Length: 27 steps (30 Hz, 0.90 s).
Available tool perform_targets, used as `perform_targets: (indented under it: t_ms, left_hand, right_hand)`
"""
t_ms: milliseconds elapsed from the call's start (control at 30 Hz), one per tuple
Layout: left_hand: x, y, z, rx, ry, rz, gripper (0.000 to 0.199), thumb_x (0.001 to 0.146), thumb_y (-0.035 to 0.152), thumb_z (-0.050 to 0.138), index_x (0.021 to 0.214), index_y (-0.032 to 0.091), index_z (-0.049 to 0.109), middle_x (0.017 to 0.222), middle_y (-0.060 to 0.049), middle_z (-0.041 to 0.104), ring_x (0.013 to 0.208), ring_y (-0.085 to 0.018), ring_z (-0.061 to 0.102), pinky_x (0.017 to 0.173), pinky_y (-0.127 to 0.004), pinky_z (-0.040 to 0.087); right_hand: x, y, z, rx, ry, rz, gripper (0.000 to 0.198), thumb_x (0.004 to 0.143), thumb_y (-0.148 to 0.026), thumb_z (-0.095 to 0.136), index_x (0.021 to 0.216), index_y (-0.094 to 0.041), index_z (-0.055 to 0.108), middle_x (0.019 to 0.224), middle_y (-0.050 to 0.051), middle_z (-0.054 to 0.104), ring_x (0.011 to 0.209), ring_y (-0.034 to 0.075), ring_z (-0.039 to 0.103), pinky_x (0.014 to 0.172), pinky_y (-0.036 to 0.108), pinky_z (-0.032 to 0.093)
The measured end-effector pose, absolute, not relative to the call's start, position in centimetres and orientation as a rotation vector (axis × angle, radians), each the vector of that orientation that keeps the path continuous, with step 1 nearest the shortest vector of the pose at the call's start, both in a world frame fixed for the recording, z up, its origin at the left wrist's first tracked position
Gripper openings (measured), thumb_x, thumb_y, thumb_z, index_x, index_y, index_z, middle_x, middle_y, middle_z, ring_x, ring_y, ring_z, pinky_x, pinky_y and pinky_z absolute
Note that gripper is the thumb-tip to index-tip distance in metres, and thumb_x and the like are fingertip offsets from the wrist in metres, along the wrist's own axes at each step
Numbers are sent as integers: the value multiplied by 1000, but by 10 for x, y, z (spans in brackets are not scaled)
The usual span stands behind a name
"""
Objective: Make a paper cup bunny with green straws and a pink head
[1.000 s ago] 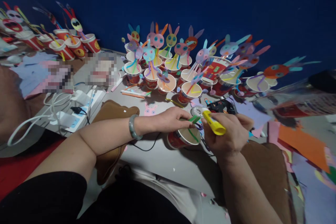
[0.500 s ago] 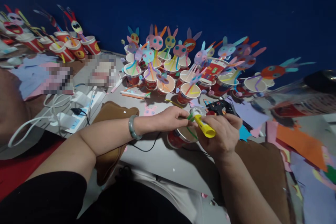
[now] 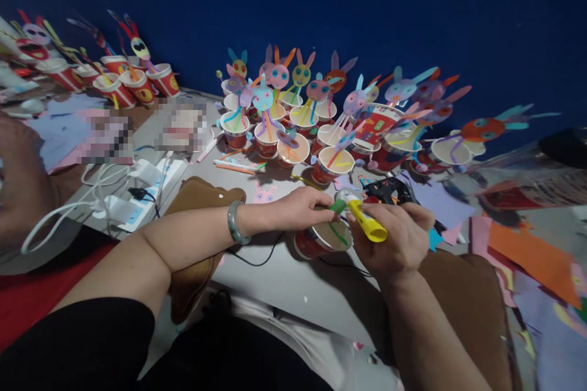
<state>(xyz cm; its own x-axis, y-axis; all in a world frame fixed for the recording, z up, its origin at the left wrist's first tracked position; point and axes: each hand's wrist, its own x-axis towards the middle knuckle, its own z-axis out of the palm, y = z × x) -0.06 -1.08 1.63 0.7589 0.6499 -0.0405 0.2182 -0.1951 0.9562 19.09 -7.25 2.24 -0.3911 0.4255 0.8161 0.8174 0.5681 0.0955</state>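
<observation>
My left hand (image 3: 305, 208) has its fingers closed on a short green strip (image 3: 338, 205), just above a red paper cup (image 3: 306, 245). My right hand (image 3: 394, 238) grips a yellow glue stick (image 3: 369, 223), its white end close to the green strip. Whether the two touch is hard to see. The paper cup stands tilted on the table below both hands, its mouth toward me. Inside it another green strip (image 3: 338, 233) curves down along the wall.
Several rabbit-faced paper cups (image 3: 233, 128) crowd the back of the table. A black glue gun (image 3: 389, 189) lies past my right hand. Brown mats (image 3: 463, 311) flank me. Power strip (image 3: 151, 189) and cables are left, beside another person's arm (image 3: 22, 189). Coloured paper (image 3: 536, 263) is scattered right.
The glue stick has shifted slightly right, away from my left hand, and more of the green strip shows between my left fingers. The whole view has drifted a little.
</observation>
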Motion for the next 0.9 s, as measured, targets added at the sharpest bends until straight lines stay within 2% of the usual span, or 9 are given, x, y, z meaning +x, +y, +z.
perform_targets:
  t_ms: [133, 333, 567, 733, 900]
  left_hand:
    - [-1, -9, 14, 1764, 681, 465, 31, 85, 37, 58, 64, 15, 50, 63, 6, 38, 63, -9, 35, 57, -23, 24]
    - [-2, -6, 13, 1746, 638, 465, 23, 86, 29, 54, 69, 14, 56, 66, 4, 45, 66, -9, 40, 60, -23, 30]
    - [-3, -6, 17, 1745, 681, 489, 32, 84, 37, 59, 62, 15, 50, 61, 6, 36, 63, -9, 34, 56, -24, 23]
    - [-2, -8, 17, 1769, 677, 473, 25, 83, 29, 56, 62, 16, 48, 62, 5, 38, 64, -9, 36, 58, -23, 25]
    - [-3, -7, 17, 1767, 695, 466, 35, 86, 41, 58, 64, 16, 47, 64, 5, 36, 65, -9, 35, 58, -23, 24]
  right_hand:
    - [190, -77, 25, -945, -1981, -560, 22, 86, -22, 70, 104, -21, 56, 80, 2, 74, 58, 15, 63, 77, 37, 45]
    - [187, -73, 25, -923, -2141, -565, 20, 89, -22, 67, 105, -22, 56, 80, 1, 74, 60, 15, 65, 77, 35, 43]
    - [189, -75, 23, -927, -1991, -563, 29, 85, -21, 71, 110, -22, 56, 82, 2, 75, 60, 17, 66, 80, 38, 46]
    - [188, -73, 24, -893, -2091, -552, 27, 86, -22, 72, 109, -22, 57, 80, 0, 74, 60, 16, 65, 77, 37, 44]
    - [195, -72, 21, -957, -1923, -611, 31, 85, -20, 73, 112, -22, 57, 83, 3, 75, 62, 18, 67, 80, 40, 46]
